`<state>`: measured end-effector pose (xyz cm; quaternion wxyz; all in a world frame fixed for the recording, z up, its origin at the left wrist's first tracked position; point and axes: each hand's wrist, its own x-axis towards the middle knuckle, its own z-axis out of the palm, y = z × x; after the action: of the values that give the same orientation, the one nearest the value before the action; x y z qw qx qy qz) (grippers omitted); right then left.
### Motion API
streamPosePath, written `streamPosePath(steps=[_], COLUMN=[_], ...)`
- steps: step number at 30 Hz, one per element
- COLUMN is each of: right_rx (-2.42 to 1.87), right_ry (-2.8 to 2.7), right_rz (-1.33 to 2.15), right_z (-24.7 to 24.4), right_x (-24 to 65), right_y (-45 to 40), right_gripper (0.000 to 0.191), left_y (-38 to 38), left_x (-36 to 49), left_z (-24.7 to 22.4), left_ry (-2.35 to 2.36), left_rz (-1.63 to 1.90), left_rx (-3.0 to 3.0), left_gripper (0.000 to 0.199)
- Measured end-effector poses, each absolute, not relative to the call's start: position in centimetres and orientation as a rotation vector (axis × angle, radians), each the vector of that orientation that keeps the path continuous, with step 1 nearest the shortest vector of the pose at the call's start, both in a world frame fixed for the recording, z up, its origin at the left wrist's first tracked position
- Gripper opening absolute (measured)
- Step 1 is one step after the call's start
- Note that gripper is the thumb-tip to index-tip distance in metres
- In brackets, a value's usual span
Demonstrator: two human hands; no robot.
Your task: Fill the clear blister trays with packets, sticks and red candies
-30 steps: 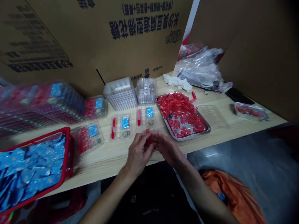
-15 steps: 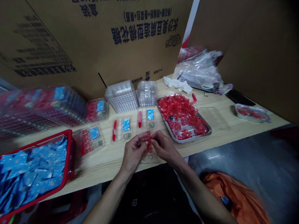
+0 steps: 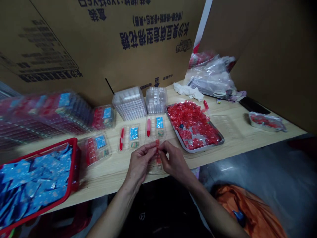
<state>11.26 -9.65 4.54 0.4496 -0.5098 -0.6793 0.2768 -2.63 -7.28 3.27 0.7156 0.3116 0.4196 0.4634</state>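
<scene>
Small cubes in glossy red wrappers (image 3: pixel 157 142) stand in a short line along a clear plastic blister tray (image 3: pixel 155 169), which lies flat on the pale wood counter (image 3: pixel 106 178) near its front edge. One cube shows at the line's far end and others nearer, partly hidden by the fingers (image 3: pixel 148 149) of both hands meeting above the tray. Whether they pinch a cube is hidden.
</scene>
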Motion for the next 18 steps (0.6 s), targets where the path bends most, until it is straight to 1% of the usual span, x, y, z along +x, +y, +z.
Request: streamPosePath(steps=[2, 5, 6, 8, 11, 16, 18], right_rx=[-1.265, -1.317, -1.34, -1.386, -1.421, -1.56, -1.579], right_ry=[-1.692, -1.673, -1.676, -1.697, -1.759, -1.866, -1.863], right_rz=[0.707, 0.714, 0.704, 0.684, 0.663, 0.469, 0.45], right_z=[4.7, 4.59, 4.48, 4.22, 3.99, 4.21, 4.36], right_x=[11.19, 11.25, 11.28, 11.3, 11.15, 10.79, 10.84], right_y=[-9.72, -9.61, -9.57, -9.58, -9.88, -10.3, -10.17], right_gripper=[0.008, 0.004, 0.003, 0.002, 0.005, 0.013, 0.011], left_y=[-7.34, -7.54, -7.58, -7.64, -7.7, -8.1, -8.27], left_x=[-2.6, -2.53, -2.54, -2.61, -2.78, -2.87, -2.91], left_z=[3.06, 2.95, 2.96, 3.02, 3.21, 3.62, 3.71], left_ry=[0.938, 0.93, 0.933, 0.956, 1.011, 1.087, 1.072], left_rz=[1.088, 1.144, 1.152, 1.151, 1.131, 1.142, 1.134], left_rx=[0.75, 0.886, 0.919, 0.974, 1.084, 1.32, 1.355], left_gripper=[0.039, 0.049, 0.049, 0.043, 0.031, 0.026, 0.025])
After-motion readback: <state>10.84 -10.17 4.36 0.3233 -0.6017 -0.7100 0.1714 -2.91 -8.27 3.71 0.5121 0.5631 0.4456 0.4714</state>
